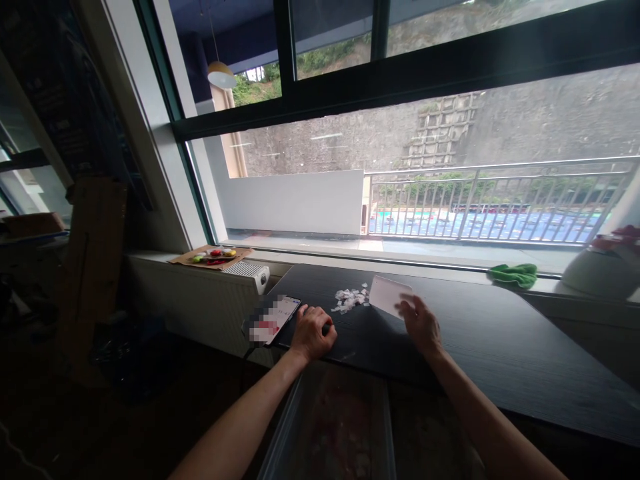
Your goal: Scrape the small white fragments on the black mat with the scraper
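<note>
On the dark table (480,327), small white pieces (351,298) lie in a loose heap. A flat white card-like sheet (390,295) is tilted just right of the heap. My right hand (420,325) has its fingers at the sheet's right edge and grips it; the fingertips are slightly blurred. My left hand (314,331) rests at the near left of the table with curled fingers. Whatever is inside its curl, if anything, is hidden. Beside it on the left, a phone (277,319) with a lit screen sits at the table's left end, partly pixelated.
Below the table's front edge is a translucent plastic bin (333,427). A green cloth (514,275) and a white container (603,267) stand along the window sill. Cardboard (180,257) with colourful items lies at the left, near a white radiator (200,303).
</note>
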{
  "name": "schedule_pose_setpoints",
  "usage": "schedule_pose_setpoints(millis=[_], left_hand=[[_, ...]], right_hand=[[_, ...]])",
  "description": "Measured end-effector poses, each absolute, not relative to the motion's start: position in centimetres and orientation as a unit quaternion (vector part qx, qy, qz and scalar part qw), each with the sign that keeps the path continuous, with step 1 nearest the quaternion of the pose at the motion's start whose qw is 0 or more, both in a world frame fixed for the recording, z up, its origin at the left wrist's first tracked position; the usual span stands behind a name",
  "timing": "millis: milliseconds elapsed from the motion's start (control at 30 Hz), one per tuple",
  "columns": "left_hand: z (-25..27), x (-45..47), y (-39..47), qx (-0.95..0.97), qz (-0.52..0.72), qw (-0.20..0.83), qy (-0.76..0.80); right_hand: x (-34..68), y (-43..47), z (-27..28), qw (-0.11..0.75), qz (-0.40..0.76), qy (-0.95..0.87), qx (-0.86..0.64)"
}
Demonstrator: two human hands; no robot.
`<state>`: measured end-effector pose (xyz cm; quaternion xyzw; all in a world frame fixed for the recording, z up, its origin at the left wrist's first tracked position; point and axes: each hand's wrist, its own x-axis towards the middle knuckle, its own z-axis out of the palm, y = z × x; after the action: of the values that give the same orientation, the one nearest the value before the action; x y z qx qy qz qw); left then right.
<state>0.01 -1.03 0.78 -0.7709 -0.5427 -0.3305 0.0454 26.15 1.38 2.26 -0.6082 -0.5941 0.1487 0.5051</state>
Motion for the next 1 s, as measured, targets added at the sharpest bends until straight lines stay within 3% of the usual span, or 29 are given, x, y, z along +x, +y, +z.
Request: schedule_pose_setpoints(millis=[700,1000], left_hand=[[0.7,0.0,-0.9,-0.770,-0.322,0.053,-0.549],[0.7,-0.1,-0.8,-0.767,-0.325,0.052,-0.551]], right_hand=[[26.9,-0.6,3.5,0.500,0.109,-0.606,-0.609],[23.9,1.7,3.8,0.461,0.094,-0.639,-0.608]])
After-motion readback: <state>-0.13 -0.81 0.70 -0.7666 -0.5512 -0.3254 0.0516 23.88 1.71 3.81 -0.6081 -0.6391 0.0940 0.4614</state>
